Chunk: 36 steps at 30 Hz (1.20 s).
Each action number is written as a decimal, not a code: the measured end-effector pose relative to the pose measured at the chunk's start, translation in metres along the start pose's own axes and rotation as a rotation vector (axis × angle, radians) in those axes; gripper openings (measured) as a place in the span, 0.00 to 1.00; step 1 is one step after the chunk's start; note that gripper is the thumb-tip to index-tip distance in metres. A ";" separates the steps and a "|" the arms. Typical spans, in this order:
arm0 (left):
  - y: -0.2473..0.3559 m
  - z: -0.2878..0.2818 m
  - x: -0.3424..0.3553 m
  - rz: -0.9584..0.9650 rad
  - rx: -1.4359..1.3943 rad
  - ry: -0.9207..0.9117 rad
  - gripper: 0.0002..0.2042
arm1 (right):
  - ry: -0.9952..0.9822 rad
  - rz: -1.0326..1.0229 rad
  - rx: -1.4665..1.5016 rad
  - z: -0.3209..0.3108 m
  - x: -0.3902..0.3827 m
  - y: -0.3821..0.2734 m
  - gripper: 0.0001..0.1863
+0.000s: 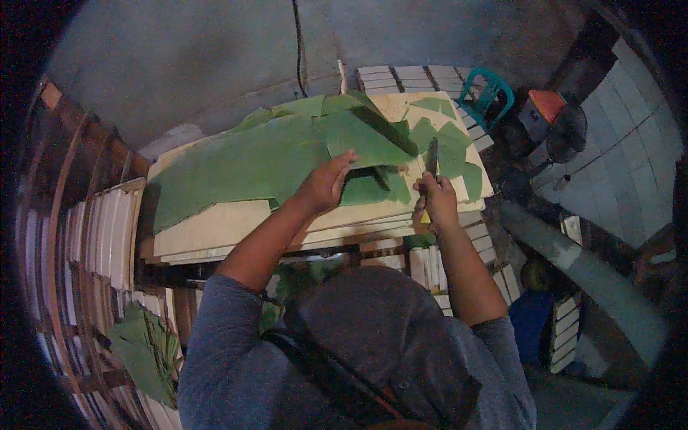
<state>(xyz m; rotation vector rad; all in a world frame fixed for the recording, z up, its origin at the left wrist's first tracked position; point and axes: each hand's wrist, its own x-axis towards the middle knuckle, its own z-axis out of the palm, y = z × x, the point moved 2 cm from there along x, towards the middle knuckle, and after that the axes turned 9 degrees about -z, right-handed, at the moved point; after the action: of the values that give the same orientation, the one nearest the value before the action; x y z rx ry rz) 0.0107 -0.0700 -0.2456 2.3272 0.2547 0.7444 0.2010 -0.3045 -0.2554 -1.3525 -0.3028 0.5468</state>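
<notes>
Large pieces of green banana leaf (236,168) cover most of a pale wooden board (222,222). My left hand (326,185) pinches the near edge of one leaf piece, which lifts a little and throws a dark shadow below it. Its thumb is partly hidden. In my right hand (438,199) is a knife (432,155), its dark blade pointing away from me and a bit of yellow handle showing below the fist. Smaller cut leaf pieces (448,147) lie on the board's right end. A darker folded strip of leaf (383,129) rests between the two hands, farther back.
A grey wall (215,57) rises behind the board. Slatted pale stacks (107,229) stand at the left, with more leaves (143,351) hanging below. At the right are a teal plastic chair (489,97), an orange-topped box (545,107), a fan (566,132) and a slanting grey beam (573,265).
</notes>
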 end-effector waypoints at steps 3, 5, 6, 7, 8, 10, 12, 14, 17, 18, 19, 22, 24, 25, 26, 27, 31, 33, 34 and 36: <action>0.006 0.007 -0.017 -0.224 -0.080 0.053 0.14 | -0.016 0.014 -0.031 0.021 -0.012 -0.006 0.26; 0.022 0.002 -0.015 -0.371 -0.108 0.117 0.13 | 0.002 -0.140 -0.185 0.035 -0.026 0.005 0.30; 0.018 0.006 -0.014 -0.383 -0.261 0.195 0.12 | 0.003 -0.281 -0.322 0.040 -0.026 0.023 0.32; 0.008 0.013 -0.012 -0.392 -0.416 0.274 0.12 | 0.004 -0.425 -0.459 0.046 -0.028 0.034 0.34; 0.002 0.017 -0.008 -0.396 -0.569 0.349 0.13 | -0.002 -0.474 -0.516 0.056 -0.035 0.033 0.34; 0.007 0.020 0.003 -0.456 -0.783 0.405 0.13 | -0.004 -0.572 -0.635 0.074 -0.050 0.023 0.34; 0.012 0.017 0.007 -0.512 -0.931 0.422 0.14 | -0.050 -0.548 -0.656 0.082 -0.045 0.018 0.34; 0.017 0.013 0.010 -0.567 -1.017 0.407 0.14 | -0.083 -0.477 -0.658 0.081 -0.033 0.013 0.26; -0.004 -0.017 0.011 -0.515 -0.783 0.556 0.12 | 0.067 -0.572 -0.487 0.040 0.018 0.049 0.18; -0.003 -0.036 0.011 -0.506 -0.796 0.640 0.12 | 0.084 -0.402 -0.354 0.037 0.015 0.035 0.17; 0.000 -0.052 0.011 -0.476 -0.864 0.714 0.11 | 0.101 -0.232 -0.222 0.032 0.011 0.020 0.15; 0.025 -0.081 0.016 -0.298 -0.804 0.789 0.11 | 0.165 -0.066 -0.055 0.017 0.011 0.009 0.13; 0.037 -0.075 0.006 -0.153 -0.526 0.754 0.11 | 0.182 -0.050 -0.012 0.012 0.014 0.014 0.13; 0.041 -0.070 0.002 -0.079 -0.351 0.716 0.11 | 0.183 -0.038 0.014 0.010 0.016 0.016 0.12; 0.033 -0.071 0.000 -0.062 -0.139 0.773 0.11 | 0.186 -0.027 0.041 0.008 0.017 0.018 0.12; 0.023 -0.076 0.001 -0.041 0.070 0.819 0.11 | 0.176 -0.042 0.045 0.004 0.022 0.023 0.11; -0.035 -0.165 -0.009 -0.203 1.090 0.887 0.12 | 0.162 -0.068 0.041 -0.007 0.024 0.025 0.10; -0.030 -0.188 -0.003 -0.177 0.539 1.080 0.13 | 0.187 -0.056 0.038 -0.006 0.020 0.012 0.10; 0.012 -0.187 0.018 -0.150 -0.046 1.186 0.14 | 0.220 -0.041 0.042 -0.007 0.015 0.007 0.10; 0.038 -0.182 0.025 -0.072 0.117 1.130 0.14 | 0.231 -0.044 0.043 -0.006 0.012 0.004 0.11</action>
<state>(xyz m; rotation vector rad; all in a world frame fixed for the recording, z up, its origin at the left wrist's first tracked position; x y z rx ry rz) -0.0742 0.0100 -0.0983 1.7254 0.8662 1.9690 0.2133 -0.3028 -0.2622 -1.3495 -0.1311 0.3536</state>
